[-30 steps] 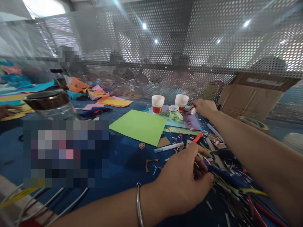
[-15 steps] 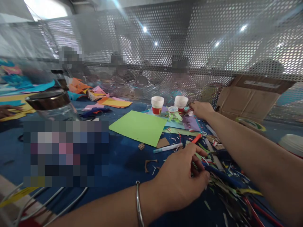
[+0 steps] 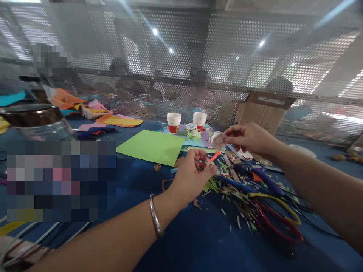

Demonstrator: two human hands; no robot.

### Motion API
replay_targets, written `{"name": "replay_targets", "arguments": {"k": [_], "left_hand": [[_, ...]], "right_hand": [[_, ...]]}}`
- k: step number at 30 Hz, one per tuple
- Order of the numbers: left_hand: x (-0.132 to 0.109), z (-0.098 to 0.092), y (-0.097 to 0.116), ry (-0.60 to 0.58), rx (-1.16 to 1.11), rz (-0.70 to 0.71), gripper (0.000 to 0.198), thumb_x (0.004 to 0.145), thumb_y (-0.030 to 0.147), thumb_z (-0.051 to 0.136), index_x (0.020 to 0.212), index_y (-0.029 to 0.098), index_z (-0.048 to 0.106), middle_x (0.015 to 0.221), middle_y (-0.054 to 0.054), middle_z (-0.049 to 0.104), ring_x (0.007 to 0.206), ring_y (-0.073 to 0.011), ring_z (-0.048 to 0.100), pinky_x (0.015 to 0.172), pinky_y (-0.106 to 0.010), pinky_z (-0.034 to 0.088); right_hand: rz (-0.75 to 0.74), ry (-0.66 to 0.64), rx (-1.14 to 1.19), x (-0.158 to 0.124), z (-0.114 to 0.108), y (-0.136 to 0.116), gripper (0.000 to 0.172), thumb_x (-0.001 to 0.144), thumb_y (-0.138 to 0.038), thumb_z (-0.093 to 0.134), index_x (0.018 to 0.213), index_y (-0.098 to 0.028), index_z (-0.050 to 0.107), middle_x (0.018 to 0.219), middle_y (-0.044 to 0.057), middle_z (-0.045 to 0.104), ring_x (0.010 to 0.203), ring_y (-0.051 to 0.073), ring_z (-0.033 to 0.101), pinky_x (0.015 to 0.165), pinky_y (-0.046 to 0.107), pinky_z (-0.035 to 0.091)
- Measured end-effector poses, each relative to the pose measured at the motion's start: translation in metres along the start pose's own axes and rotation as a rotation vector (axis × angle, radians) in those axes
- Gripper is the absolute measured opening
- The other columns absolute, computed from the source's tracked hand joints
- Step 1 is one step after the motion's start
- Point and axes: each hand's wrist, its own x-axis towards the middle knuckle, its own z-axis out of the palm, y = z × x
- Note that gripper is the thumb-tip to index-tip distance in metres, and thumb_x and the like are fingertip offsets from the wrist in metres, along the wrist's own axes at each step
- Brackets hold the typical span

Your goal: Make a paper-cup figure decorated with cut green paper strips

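Observation:
My right hand (image 3: pixel 246 138) pinches a small white round piece (image 3: pixel 218 140) with reddish lines on its face, which looks like the bottom of a paper cup. To its left and nearer to me, my left hand (image 3: pixel 195 172) is half curled, thumb and fingers apart, with nothing visibly held. An orange stick-like item (image 3: pixel 214 157) shows just past its fingers, seemingly lying on the table. Two stacks of paper cups, one on the left (image 3: pixel 174 122) and one on the right (image 3: pixel 199 120), stand behind. A similar round piece (image 3: pixel 191 127) lies before them.
Green paper (image 3: pixel 153 146) lies left of my hands. Paper scraps (image 3: pixel 238 202) and scissors with red and yellow handles (image 3: pixel 279 223) are at right. A glass jar (image 3: pixel 31 117) stands left, a cardboard box (image 3: pixel 261 111) at back right. Perforated metal panels run behind.
My right hand has drawn back from beside the cup stacks, bringing the white round piece towards me. My left hand has risen from over the scraps. The view has turned right.

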Motion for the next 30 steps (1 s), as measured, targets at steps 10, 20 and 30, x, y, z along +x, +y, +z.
{"name": "replay_targets", "arguments": {"k": [10, 20, 30], "left_hand": [[-0.005, 0.003, 0.005, -0.108, -0.104, 0.019, 0.035, 0.077, 0.040, 0.081, 0.095, 0.016, 0.063, 0.090, -0.002, 0.066, 0.083, -0.0136, 0.059, 0.080, -0.030, 0.048], [-0.009, 0.007, 0.006, -0.276, -0.121, -0.082, 0.025, 0.079, 0.036, 0.079, 0.090, 0.015, 0.071, 0.084, -0.003, 0.070, 0.075, -0.0117, 0.060, 0.075, -0.028, 0.047], [-0.013, 0.007, 0.009, -0.479, -0.166, -0.196, 0.017, 0.079, 0.027, 0.080, 0.089, 0.013, 0.073, 0.086, -0.002, 0.071, 0.079, -0.0114, 0.063, 0.081, -0.027, 0.048]], "right_hand": [[0.025, -0.127, 0.410, -0.090, 0.023, -0.017, 0.033, 0.076, -0.051, 0.080, 0.093, -0.023, 0.074, 0.066, -0.002, 0.067, 0.050, 0.011, 0.055, 0.044, 0.024, 0.038], [0.067, -0.014, 0.523, -0.102, 0.036, -0.009, 0.035, 0.085, -0.058, 0.073, 0.089, -0.023, 0.073, 0.053, -0.004, 0.060, 0.048, 0.011, 0.052, 0.044, 0.023, 0.037], [0.058, -0.002, 0.603, -0.112, 0.042, -0.001, 0.032, 0.078, -0.051, 0.081, 0.080, -0.021, 0.070, 0.058, -0.005, 0.058, 0.049, 0.009, 0.053, 0.047, 0.023, 0.039]]}}
